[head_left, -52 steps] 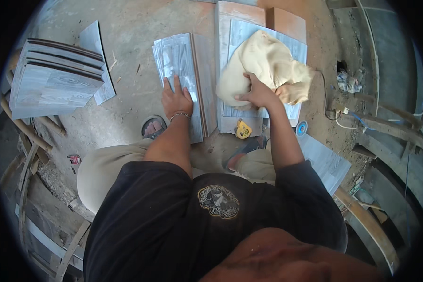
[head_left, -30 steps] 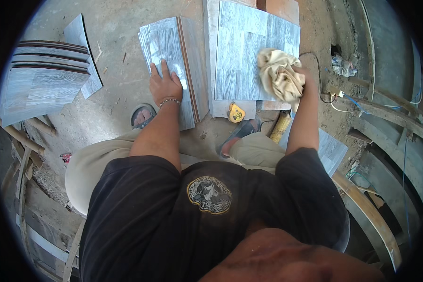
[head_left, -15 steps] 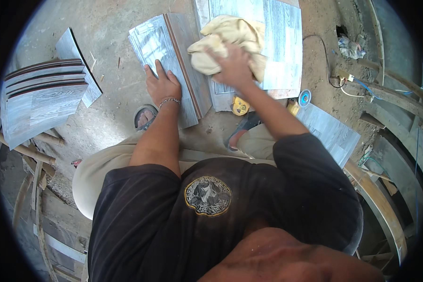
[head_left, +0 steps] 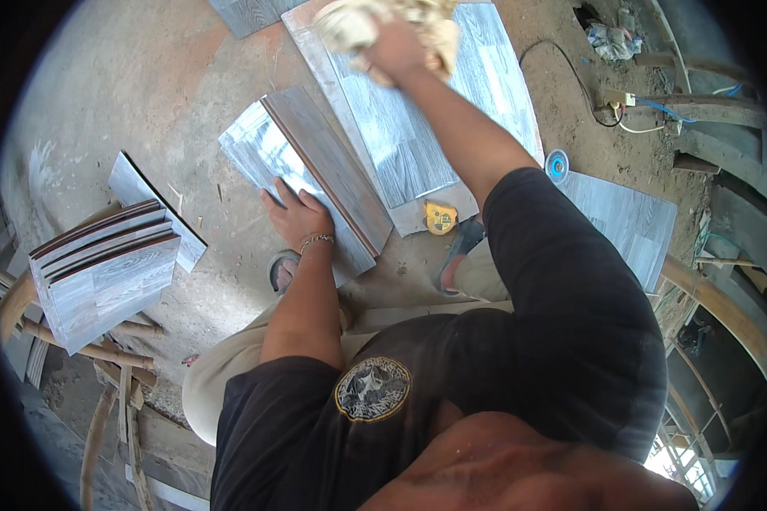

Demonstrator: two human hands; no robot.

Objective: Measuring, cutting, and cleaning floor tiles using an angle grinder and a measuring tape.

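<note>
My left hand (head_left: 296,215) lies flat on a grey wood-look plank (head_left: 251,140), its fingers stretched out. Against that plank's right side is another plank (head_left: 337,162) with a brown edge. Farther off to the right, my right hand (head_left: 392,49) grips a bunched cream cloth (head_left: 345,25), slightly smeared by motion. Cloth and hand are over the far part of a wide grey plank surface (head_left: 409,162), made of boards lying on a pale slab. A yellow tape measure (head_left: 440,218) rests at the near edge of this surface.
Several stacked planks (head_left: 115,281) stand at the left beside bamboo poles (head_left: 89,345). To the right are a blue disc (head_left: 556,165), another plank (head_left: 626,217) and a black cable (head_left: 575,81) running to a socket box (head_left: 619,99). My sandalled feet are close to the planks.
My right hand has pushed the cloth away from me, toward the far end of the wide plank surface. The left hand stays on its plank. The whole view has shifted.
</note>
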